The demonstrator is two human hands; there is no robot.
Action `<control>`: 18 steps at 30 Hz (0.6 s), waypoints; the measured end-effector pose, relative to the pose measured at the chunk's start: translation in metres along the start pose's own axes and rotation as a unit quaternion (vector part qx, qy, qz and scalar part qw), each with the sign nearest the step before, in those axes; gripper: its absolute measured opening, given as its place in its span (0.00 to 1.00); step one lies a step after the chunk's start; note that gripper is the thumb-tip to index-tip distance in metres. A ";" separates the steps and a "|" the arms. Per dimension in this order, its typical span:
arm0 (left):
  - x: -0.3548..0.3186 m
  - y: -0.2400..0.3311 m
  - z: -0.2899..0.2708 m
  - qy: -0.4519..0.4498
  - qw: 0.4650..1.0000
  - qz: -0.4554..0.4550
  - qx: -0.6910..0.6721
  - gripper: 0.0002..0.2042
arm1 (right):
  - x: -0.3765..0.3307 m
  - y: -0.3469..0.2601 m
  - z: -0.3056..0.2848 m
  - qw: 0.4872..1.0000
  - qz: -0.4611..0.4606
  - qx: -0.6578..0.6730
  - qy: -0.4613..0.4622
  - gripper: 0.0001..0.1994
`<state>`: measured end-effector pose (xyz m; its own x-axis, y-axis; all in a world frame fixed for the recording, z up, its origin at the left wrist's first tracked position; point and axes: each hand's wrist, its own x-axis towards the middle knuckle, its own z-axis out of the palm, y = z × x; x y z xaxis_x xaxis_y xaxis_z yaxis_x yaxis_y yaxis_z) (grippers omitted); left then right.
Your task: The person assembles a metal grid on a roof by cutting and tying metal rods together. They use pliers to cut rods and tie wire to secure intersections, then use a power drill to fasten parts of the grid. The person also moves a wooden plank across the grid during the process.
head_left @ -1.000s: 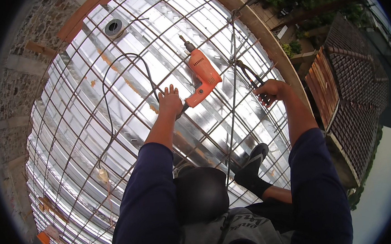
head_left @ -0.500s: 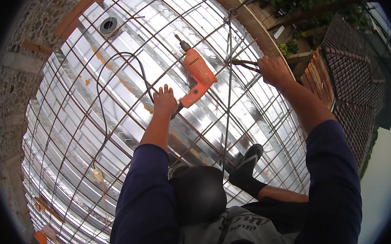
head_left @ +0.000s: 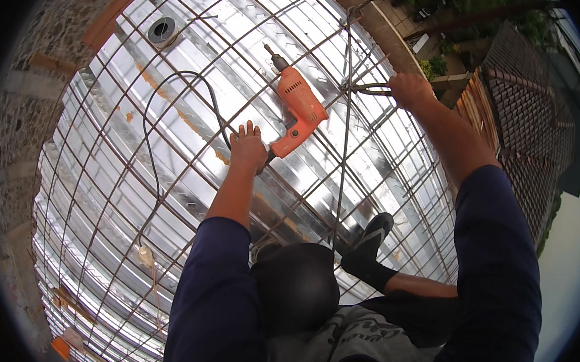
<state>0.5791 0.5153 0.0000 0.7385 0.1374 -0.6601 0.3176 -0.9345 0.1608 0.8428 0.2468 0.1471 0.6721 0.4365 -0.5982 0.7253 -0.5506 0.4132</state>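
Observation:
My right hand (head_left: 411, 92) is closed round the handles of a pair of pliers (head_left: 374, 90). The jaws of the pliers meet the steel mesh (head_left: 220, 54) where several bars cross, beside a long slanting bar (head_left: 344, 160). My left hand (head_left: 248, 148) lies flat on the mesh with its fingers spread, next to the handle end of an orange power drill (head_left: 303, 103). The drill rests on its side on the bars, its bit pointing away from me. Whether my left palm touches the drill's dark cable (head_left: 147, 134) is hidden.
Shiny corrugated metal decking (head_left: 202, 161) lies under the mesh. A wire spool (head_left: 162, 32) stands at the far left. A board edge (head_left: 387, 29) bounds the decking at right, with a tiled roof (head_left: 523, 101) beyond. My shod foot (head_left: 368, 253) is on the mesh; a stone wall (head_left: 15, 143) rises at left.
My right hand has swung slightly away from me, turning the pliers to a more level angle with their jaws still at the crossing. My left hand stays in place; the whole view has shifted slightly.

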 end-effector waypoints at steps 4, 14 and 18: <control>0.001 -0.002 0.001 -0.003 1.000 -0.003 -0.008 0.29 | -0.019 -0.008 -0.014 0.780 0.165 0.490 -0.353 0.13; 0.001 0.000 -0.001 -0.009 1.000 -0.022 -0.004 0.29 | -0.034 -0.028 0.023 0.805 0.156 0.503 -0.274 0.15; 0.000 0.003 -0.006 -0.017 1.000 -0.016 0.000 0.30 | -0.035 -0.033 0.024 0.938 0.114 0.314 -0.089 0.16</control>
<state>0.5838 0.5143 0.0047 0.7067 0.1561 -0.6900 0.3414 -0.9295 0.1395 0.7919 0.2323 0.1377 0.7227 0.1608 -0.6722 0.2966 -0.9506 0.0916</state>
